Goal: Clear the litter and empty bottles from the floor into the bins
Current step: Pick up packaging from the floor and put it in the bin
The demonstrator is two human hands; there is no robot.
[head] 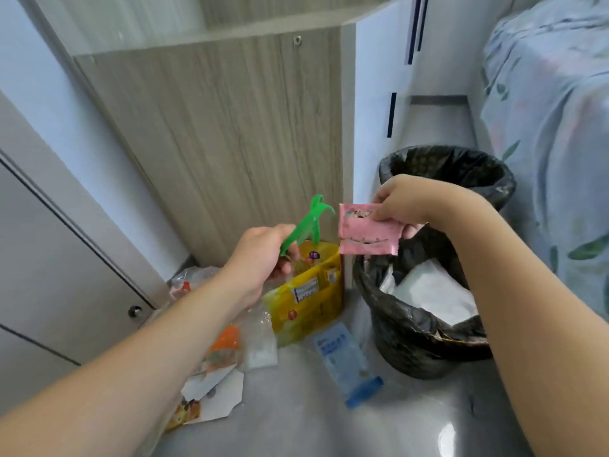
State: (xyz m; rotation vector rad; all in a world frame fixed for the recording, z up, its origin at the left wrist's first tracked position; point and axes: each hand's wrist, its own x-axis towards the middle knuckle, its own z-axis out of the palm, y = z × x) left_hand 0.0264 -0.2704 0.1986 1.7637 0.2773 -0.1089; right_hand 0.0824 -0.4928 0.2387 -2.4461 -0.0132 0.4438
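Litter is only partly cleared: my right hand pinches a pink packet beside the near bin, which holds white waste, while my left hand grips green tongs. I judge much remains, since a yellow bag, blue pouch and wrappers lie on the floor.

Hiding part of the near bin at lower right behind the right forearm; blurring print on the pink packet beyond reading.
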